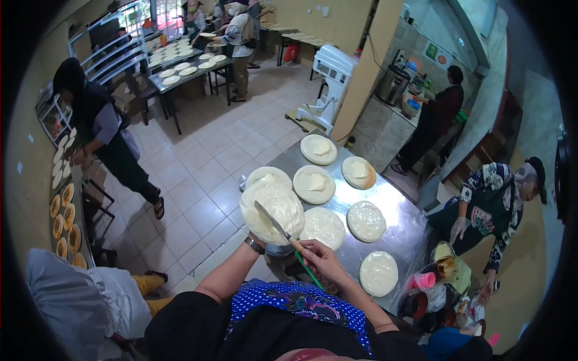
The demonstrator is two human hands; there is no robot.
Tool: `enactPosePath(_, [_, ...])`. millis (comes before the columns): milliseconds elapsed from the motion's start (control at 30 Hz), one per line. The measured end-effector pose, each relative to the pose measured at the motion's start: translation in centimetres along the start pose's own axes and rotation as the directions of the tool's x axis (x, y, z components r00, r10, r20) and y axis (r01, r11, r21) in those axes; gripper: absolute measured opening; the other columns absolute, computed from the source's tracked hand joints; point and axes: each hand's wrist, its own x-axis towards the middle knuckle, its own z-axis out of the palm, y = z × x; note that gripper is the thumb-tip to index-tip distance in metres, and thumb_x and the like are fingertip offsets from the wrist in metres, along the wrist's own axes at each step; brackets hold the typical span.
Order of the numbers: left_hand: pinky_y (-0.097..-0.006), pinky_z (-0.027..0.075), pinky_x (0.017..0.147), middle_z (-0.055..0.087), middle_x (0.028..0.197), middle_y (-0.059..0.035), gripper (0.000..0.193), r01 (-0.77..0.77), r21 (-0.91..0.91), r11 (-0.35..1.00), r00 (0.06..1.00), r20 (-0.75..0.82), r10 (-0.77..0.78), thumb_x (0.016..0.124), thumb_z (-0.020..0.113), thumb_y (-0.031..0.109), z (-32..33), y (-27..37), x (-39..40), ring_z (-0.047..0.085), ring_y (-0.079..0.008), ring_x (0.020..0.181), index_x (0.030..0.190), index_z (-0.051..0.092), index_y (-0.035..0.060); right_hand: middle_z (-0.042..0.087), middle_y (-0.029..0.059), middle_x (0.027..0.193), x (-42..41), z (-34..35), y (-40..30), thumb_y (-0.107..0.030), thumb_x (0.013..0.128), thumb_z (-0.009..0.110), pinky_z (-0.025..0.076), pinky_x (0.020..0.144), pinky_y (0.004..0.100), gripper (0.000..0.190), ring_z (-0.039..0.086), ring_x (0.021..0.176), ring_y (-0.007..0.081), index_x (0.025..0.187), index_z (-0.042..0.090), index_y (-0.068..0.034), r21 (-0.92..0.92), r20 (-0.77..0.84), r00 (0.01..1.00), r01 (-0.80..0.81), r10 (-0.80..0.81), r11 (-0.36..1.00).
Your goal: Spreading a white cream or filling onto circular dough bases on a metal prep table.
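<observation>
My left hand [254,236] supports a round flat bread base [268,221] from beneath, its fingers mostly hidden under it. A glossy white spread coats much of the top, with a duller patch on the left. My right hand [323,258] grips the wooden handle of a metal spreading spatula [272,219], whose blade lies across the coated top. Just behind the held base is another base [269,176] with a dollop of spread. To the right, a coated base [323,228] rests on the metal table [329,189].
Several more bases, some with dollops [314,184] and others coated [366,221], lie on the table. A co-worker [490,212] reaches toward containers at right. Another person [101,122] stands at a left table holding browned rounds [68,215]. A floor mixer [332,81] stands beyond.
</observation>
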Motion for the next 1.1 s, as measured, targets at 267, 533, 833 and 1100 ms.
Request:
enactPosePath(267, [-0.0522,0.036,0.111,0.045,0.147,-0.0112,0.068,0.126,-0.051,0.991,0.989,0.087,-0.121,0.096,0.034,0.059,-1.3,-6.2,0.3,0.044,-0.0312,0.133,0.147,0.036,0.0135,0.055,-0.0017,0.074,-4.3,-3.9,2.1,-0.018,0.1,0.054,0.039,0.054,0.0201,0.03,0.048,0.063,0.004,0.128,0.058,-0.008,0.094,-0.268,0.961,-0.051,0.074,0.994])
enactPosePath(533, [-0.0523,0.036,0.111,0.044,0.147,-0.011,0.069,0.246,-0.099,0.964,0.96,0.164,-0.228,0.096,0.034,0.06,-1.1,-13.3,2.8,0.044,-0.0313,0.133,0.147,0.036,0.0136,0.056,-0.0022,0.076,-10.2,-8.2,5.3,-0.017,0.1,0.055,0.037,0.051,0.0183,0.031,0.046,0.059,0.0028,0.128,0.058,-0.006,0.004,-0.45,0.893,-0.02,0.02,1.0])
enactPosePath(833, [-0.0525,0.036,0.111,0.044,0.147,-0.0108,0.07,0.343,-0.136,0.93,0.924,0.228,-0.307,0.096,0.034,0.061,-0.6,-19.9,4.5,0.044,-0.0314,0.134,0.147,0.035,0.0137,0.055,-0.0032,0.076,-15.0,-10.6,5.5,-0.012,0.098,0.054,0.039,0.057,0.0195,0.031,0.047,0.064,0.0034,0.128,0.059,-0.005,-0.018,-0.533,0.846,-0.001,-0.008,1.0])
enactPosePath(1100, [-0.0527,0.036,0.111,0.044,0.148,-0.0106,0.071,0.411,-0.262,0.873,0.911,0.137,-0.388,0.095,0.034,0.061,0.4,-24.5,6.2,0.044,-0.0314,0.134,0.148,0.035,0.0139,0.061,0.0042,0.074,-16.1,-17.3,8.0,-0.01,0.096,0.058,0.047,0.065,0.0256,0.032,0.056,0.067,0.0109,0.128,0.06,-0.006,-0.246,-0.732,0.668,-0.076,-0.134,0.966])
